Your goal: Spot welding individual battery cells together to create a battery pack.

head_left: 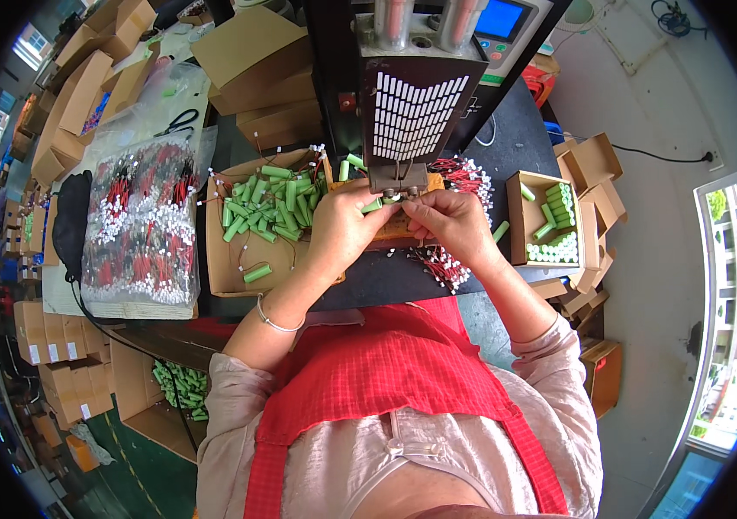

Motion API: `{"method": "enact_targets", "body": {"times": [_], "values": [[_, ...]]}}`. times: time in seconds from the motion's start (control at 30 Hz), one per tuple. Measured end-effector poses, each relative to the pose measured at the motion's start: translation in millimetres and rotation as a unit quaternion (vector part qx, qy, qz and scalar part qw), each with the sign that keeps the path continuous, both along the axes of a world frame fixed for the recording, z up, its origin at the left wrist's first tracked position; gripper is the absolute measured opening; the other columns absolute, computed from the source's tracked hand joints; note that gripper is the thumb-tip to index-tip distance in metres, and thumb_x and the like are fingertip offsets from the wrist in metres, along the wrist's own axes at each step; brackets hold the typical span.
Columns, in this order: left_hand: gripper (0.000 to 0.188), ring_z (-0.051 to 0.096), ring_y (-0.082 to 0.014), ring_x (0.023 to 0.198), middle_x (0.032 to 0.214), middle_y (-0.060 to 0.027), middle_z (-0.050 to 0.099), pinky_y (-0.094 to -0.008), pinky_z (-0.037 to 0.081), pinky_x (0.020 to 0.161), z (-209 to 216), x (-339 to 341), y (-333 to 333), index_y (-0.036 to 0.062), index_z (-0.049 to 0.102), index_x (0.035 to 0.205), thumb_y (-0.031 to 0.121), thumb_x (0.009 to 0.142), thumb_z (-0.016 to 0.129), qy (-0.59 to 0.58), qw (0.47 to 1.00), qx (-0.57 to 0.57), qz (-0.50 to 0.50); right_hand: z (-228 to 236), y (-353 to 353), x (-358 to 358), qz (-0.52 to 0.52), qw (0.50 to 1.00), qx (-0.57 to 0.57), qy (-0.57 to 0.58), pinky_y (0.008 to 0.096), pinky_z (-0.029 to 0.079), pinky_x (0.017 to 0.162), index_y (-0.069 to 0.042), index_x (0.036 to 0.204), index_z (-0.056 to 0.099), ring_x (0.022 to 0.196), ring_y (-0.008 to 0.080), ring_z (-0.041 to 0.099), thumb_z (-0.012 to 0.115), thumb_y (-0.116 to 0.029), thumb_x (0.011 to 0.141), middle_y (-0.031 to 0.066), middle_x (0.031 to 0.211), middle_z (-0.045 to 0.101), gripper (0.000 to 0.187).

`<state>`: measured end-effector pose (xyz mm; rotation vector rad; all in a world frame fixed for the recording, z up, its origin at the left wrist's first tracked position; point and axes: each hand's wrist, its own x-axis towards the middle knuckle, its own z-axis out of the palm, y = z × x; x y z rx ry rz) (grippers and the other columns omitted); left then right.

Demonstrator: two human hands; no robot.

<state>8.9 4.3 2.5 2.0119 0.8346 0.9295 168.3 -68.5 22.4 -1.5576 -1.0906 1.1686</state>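
My left hand [342,221] is closed on a green cylindrical battery cell [372,206], holding its end under the electrode tips of a spot welder [399,179]. Right beside it, my right hand [453,218] pinches its fingers together at the same tips; what sits between them is too small to make out. Red and black wire leads [444,266] with white connectors lie just below and behind my right hand. To the left of my left hand, a cardboard tray [228,272] holds a heap of green cells [273,203], some with wires attached.
At the right stands a cardboard box [520,246] with green cells in rows. Far left, bagged wire leads [143,225] lie on a pale table near black scissors [180,121]. The welder's control screen [500,19] is lit. An open carton of cells [139,381] sits low at left.
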Motion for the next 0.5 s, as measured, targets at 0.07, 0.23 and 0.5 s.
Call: {"method": "enact_targets", "body": {"times": [0.07,0.23,0.5], "values": [[0.021,0.061,-0.0287,0.064,0.076,-0.0138,0.063,-0.0321,0.048,0.059,-3.4,-0.4,2.2,0.0034,0.065,0.090,0.011,0.071,0.069,-0.007,0.992,0.126,0.018,3.6,-3.2,2.4,0.006,1.000,-0.002,0.004,0.0205,0.048,0.056,0.001,0.089,0.063,0.060,0.0074,0.057,0.062,-0.019,0.084,0.0039,0.070,0.062,0.021],[0.021,0.062,-0.0180,0.067,0.073,-0.0082,0.064,-0.0271,0.048,0.063,13.9,-11.6,-11.1,-0.0041,0.063,0.088,0.012,0.076,0.068,0.016,0.998,-0.054,-0.003,5.7,-20.2,17.6,0.082,0.994,-0.019,0.070,0.0199,0.048,0.061,0.001,0.094,0.064,0.065,0.0067,0.058,0.064,-0.014,0.082,0.0027,0.074,0.063,0.019],[0.029,0.054,-0.0049,0.074,0.087,-0.0040,0.061,-0.0148,0.040,0.059,13.3,-37.5,0.4,0.0071,0.057,0.104,0.006,0.077,0.068,-0.150,0.856,-0.470,-0.152,11.0,-30.8,7.5,0.094,0.987,0.131,-0.010,0.0200,0.047,0.058,0.002,0.088,0.065,0.064,0.0067,0.058,0.063,-0.016,0.083,0.0045,0.070,0.063,0.019]]}}
